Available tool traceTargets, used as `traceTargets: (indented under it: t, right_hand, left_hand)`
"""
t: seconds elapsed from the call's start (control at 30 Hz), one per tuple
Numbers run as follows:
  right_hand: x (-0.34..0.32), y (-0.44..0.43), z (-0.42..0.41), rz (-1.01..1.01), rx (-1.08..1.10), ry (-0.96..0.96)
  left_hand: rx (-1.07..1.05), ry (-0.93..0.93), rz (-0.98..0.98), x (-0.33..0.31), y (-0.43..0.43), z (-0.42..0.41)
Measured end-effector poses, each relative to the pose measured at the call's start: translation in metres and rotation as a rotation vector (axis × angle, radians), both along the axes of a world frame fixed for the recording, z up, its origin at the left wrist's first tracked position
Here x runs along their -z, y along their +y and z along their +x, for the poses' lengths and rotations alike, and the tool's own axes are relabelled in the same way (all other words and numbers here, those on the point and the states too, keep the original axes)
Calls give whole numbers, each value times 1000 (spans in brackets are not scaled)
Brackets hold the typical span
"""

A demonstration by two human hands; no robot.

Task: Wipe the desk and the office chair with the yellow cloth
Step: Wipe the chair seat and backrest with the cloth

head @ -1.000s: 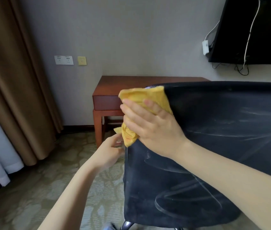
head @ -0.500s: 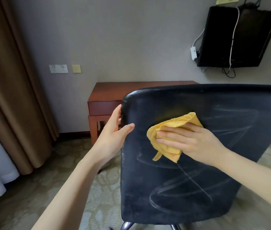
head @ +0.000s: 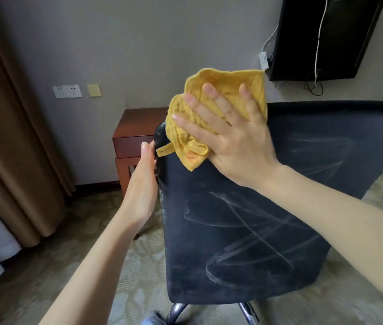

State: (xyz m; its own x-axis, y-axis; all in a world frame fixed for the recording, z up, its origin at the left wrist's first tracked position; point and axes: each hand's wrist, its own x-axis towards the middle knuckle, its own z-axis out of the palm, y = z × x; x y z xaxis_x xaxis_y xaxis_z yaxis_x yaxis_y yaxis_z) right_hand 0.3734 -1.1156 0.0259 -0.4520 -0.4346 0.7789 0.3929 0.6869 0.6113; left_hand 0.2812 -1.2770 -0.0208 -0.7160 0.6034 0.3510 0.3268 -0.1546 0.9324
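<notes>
Flat-fingered right hand [head: 239,146] presses crumpled yellow cloth [head: 229,82] onto black fabric office chair [head: 256,231] back's upper corner; left hand [head: 142,184] touches its side edge, perhaps gripping, but I cannot tell.

Pressing flat with the right hand [head: 230,137], fingers spread and straight, forearm reaching in from the right — bracing lower down with the left hand [head: 142,184], thumb upward, fingers hidden, arm extended.

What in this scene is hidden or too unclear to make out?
Head view only.
- Desk: mostly behind the chair and cloth.
- Chair base: cut off by the bottom edge.
- Cloth label: print too small.
- Left hand: fingers behind the chair's edge.
</notes>
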Motion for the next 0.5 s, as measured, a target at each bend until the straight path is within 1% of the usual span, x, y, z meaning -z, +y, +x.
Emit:
traceTargets:
  t: [0.07,0.13,0.23,0.27,0.3,0.37,0.4,0.43,0.5]
  right_hand:
    - [13,-1,-9,13,10,-1]
    - [27,7,-12,33,-15,-57]
    - [59,23,-5,71,-38,-258]
    - [70,28,0,64,-30,-316]
    - [79,33,5,58,-20,-358]
    - [92,45,14,72,-5,-406]
    - [94,51,18,88,-4,-425]
    - [95,58,24,101,-5,-443]
    - [95,73,38,119,-2,-486]
  left_hand:
    - [-51,-33,48,2,4,1]
    - [-65,-32,85,3,10,4]
    - [-50,-67,154,5,19,6]
    - [-74,-62,168,6,21,6]
    - [-130,-16,145,8,23,6]
    - [-292,103,30,9,30,5]
    - [-364,98,-4,7,36,4]
    - [-419,41,-5,3,43,3]
    - [-473,-57,35,-4,54,2]
